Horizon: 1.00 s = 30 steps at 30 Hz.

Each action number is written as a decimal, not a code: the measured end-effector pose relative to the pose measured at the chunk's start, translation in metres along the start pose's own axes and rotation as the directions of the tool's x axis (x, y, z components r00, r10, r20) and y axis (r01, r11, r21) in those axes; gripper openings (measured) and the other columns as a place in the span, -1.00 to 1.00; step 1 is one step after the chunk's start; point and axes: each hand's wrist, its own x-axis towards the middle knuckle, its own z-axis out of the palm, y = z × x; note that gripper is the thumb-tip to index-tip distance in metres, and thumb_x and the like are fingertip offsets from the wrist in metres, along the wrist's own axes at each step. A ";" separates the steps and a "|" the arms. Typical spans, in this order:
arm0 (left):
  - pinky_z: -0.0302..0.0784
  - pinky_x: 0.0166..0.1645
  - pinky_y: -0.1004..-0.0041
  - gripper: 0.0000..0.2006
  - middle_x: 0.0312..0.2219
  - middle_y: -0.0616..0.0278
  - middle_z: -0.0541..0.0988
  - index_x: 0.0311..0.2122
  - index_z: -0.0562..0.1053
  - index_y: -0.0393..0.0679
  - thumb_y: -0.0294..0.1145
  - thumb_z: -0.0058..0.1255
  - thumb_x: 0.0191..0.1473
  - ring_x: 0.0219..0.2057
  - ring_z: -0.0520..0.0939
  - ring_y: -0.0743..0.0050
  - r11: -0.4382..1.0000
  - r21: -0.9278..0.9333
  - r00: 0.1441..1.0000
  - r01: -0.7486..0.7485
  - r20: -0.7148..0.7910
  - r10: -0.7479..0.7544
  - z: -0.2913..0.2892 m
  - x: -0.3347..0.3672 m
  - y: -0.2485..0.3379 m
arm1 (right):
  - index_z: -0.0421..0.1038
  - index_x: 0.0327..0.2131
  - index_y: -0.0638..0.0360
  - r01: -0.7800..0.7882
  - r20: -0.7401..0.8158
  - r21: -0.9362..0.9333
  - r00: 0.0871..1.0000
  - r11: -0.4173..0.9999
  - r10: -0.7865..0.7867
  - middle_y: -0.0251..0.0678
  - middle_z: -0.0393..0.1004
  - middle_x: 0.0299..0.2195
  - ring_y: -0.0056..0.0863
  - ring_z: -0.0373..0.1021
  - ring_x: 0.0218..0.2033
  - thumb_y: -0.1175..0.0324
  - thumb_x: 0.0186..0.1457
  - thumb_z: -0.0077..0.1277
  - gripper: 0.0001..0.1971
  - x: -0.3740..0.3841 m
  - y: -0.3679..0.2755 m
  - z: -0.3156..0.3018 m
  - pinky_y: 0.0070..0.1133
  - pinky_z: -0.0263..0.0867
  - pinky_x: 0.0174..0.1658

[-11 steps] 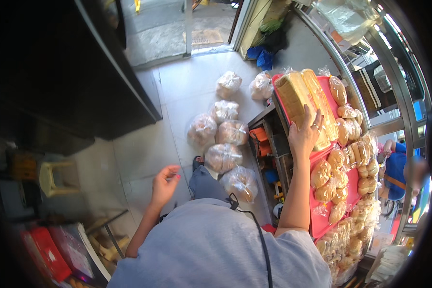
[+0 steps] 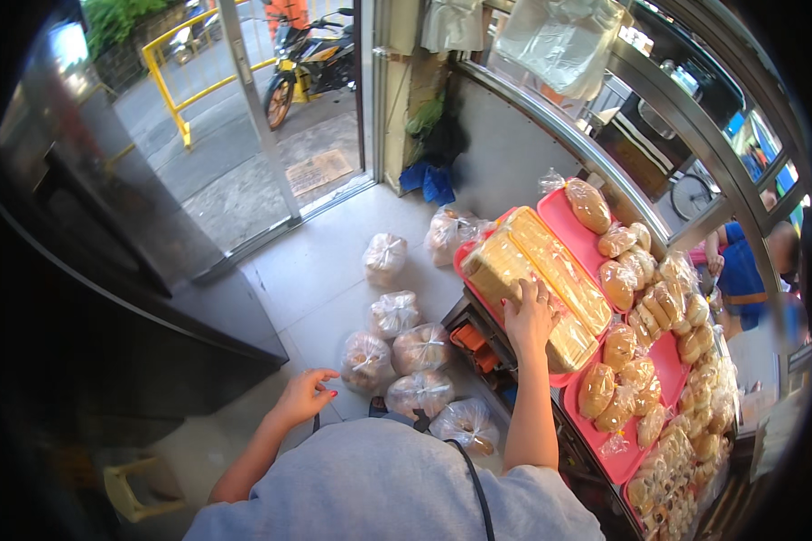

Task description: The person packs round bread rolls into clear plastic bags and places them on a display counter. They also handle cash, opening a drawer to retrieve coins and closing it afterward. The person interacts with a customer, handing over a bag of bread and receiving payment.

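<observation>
My right hand (image 2: 530,317) lies with its fingers spread on top of a long wrapped loaf of bread (image 2: 512,270). Beside that loaf, on the same pink tray (image 2: 466,255), is another long loaf in orange-printed wrapping (image 2: 564,270). My left hand (image 2: 307,397) hangs in the air over the floor, fingers loosely bent and apart, with nothing in it. Nearest to it is a tied clear plastic bag of bread (image 2: 366,359). Several more such bags (image 2: 421,347) stand on the tiles between my two arms.
Bagged buns (image 2: 618,383) fill pink trays (image 2: 636,460) along the rack at right. A plastic stool (image 2: 143,487) stands at lower left. Glass doors (image 2: 271,108) face a street with a motorcycle (image 2: 307,59) and yellow barrier (image 2: 176,68). Beyond the right window is a person in blue (image 2: 740,266).
The view has tilted up and turned, bringing the street and motorcycle into sight. My right hand stays on the loaves, shifted toward their near end. My left hand's fingers have loosened and point more to the right.
</observation>
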 end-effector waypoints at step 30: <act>0.31 0.08 0.18 -0.21 -0.02 -0.24 0.39 0.10 0.19 -0.40 0.15 0.01 0.01 0.01 0.43 -0.12 0.903 0.274 0.642 0.332 -0.767 -0.003 -0.444 0.695 -0.203 | 0.35 -0.28 0.12 -0.152 -0.510 -0.457 0.852 0.876 -0.117 -0.17 0.39 -0.27 -0.14 0.33 -0.20 0.40 -0.12 0.14 -0.73 0.532 -0.124 0.011 -0.31 0.27 -0.16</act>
